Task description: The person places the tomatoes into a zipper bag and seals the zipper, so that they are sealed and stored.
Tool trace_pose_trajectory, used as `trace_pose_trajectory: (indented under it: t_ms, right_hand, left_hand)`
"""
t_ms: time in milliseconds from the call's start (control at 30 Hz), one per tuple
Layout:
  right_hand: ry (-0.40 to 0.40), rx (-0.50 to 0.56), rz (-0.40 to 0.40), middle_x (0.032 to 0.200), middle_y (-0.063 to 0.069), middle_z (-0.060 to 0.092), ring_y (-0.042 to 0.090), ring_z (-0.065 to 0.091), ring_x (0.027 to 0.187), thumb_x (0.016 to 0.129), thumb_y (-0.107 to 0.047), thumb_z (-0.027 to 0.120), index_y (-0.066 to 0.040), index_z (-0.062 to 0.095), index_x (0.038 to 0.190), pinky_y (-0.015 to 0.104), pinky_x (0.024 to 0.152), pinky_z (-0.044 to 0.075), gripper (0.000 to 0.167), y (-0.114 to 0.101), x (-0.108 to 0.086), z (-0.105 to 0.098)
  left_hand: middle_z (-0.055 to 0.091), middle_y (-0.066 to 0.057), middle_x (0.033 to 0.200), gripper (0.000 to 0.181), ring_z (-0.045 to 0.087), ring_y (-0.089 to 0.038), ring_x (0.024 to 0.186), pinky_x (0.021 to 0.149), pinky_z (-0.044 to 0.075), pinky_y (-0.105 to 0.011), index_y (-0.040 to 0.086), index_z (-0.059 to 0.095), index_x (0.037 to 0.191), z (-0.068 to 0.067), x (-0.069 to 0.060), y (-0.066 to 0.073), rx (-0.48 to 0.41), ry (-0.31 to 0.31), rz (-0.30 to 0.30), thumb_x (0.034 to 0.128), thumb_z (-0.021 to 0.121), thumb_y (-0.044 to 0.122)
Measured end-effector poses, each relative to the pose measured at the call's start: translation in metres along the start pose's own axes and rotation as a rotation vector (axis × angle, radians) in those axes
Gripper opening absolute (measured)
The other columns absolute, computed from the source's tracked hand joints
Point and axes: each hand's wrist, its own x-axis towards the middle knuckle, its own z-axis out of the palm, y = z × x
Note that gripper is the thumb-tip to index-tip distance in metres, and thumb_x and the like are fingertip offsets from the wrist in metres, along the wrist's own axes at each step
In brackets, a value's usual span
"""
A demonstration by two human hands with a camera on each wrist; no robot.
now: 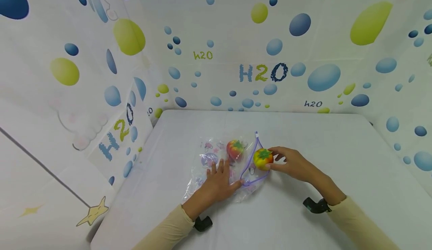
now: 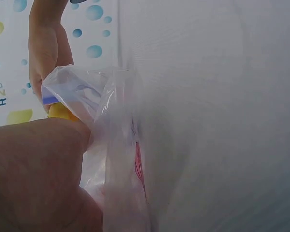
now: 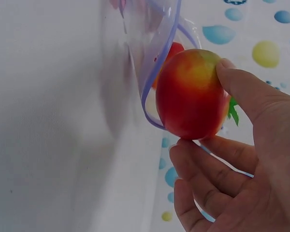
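A clear plastic zip bag point(image 1: 210, 158) with a printed pattern lies on the table, its purple-edged mouth point(image 3: 144, 94) spread toward the right. One red toy fruit point(image 1: 235, 149) with a green leafy top is inside. At the mouth, my right hand point(image 1: 291, 163) pinches a second toy fruit point(image 1: 263, 159), red and yellow with green leaves, between thumb and fingertips; the right wrist view shows its rounded red side. My left hand point(image 1: 219, 182) rests on the bag with fingers spread, its thumb touching the mouth's near edge. The left wrist view hides those fingertips.
A white cover lies over the table point(image 1: 337, 141). Behind and to the left hangs a white sheet point(image 1: 229, 24) printed with blue and green spots. Each wrist carries a small black camera point(image 1: 316, 205).
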Motion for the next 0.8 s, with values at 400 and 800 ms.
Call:
trace_pose_trajectory:
  t_ms: [400, 800]
  right_hand:
    - [-0.003, -0.045, -0.002, 0.127, 0.008, 0.068, 0.021, 0.063, 0.104, 0.094, -0.044, 0.079, -0.007, 0.061, 0.146, 0.035, 0.083, 0.058, 0.066, -0.004, 0.007, 0.013]
    - [0.011, -0.099, -0.058, 0.119, 0.010, 0.065, 0.020, 0.060, 0.096, 0.094, -0.033, 0.082, -0.003, 0.062, 0.143, 0.025, 0.074, 0.053, 0.061, -0.009, 0.013, 0.024]
  left_hand:
    - [0.018, -0.025, 0.174, 0.100, 0.009, -0.053, 0.159, 0.127, 0.013, -0.065, 0.002, 0.019, 0.168, 0.001, 0.000, -0.001, 0.000, 0.003, 0.002, 0.0991, 0.057, 0.064]
    - [0.019, -0.026, 0.173, 0.099, 0.010, -0.054, 0.159, 0.126, 0.014, -0.067, 0.000, 0.020, 0.167, 0.002, -0.001, 0.000, 0.024, 0.008, 0.007, 0.0996, 0.057, 0.063]
